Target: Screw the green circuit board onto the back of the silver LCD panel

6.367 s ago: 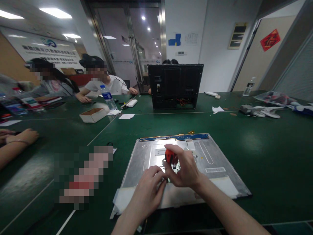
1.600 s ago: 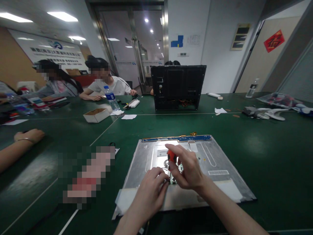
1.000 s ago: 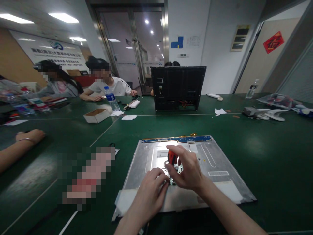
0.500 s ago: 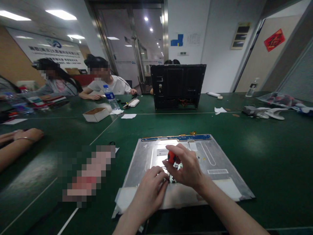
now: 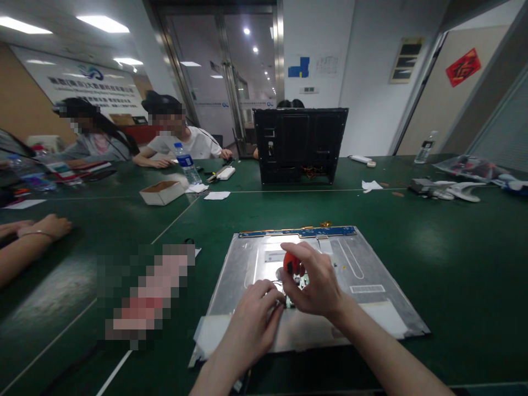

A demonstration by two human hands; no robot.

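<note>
My right hand (image 5: 315, 283) pinches the red-handled screwdriver (image 5: 291, 265) upright while my left hand (image 5: 251, 319), fingers curled, steadies the small board (image 5: 297, 283); a tilt could slip the tip onto the metal panel (image 5: 363, 264).

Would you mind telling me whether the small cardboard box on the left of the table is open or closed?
Open. The cardboard box has no lid on it, and its brown inside shows from above; whether anything lies inside cannot be told.

Across the green table (image 5: 454, 258) I saw a black monitor casing (image 5: 300, 145) standing upright. Left of it lay an open cardboard box (image 5: 161, 192), a water bottle (image 5: 186, 164) and white paper (image 5: 216, 195). A co-worker's forearm (image 5: 28, 242) rested at the far left.
</note>
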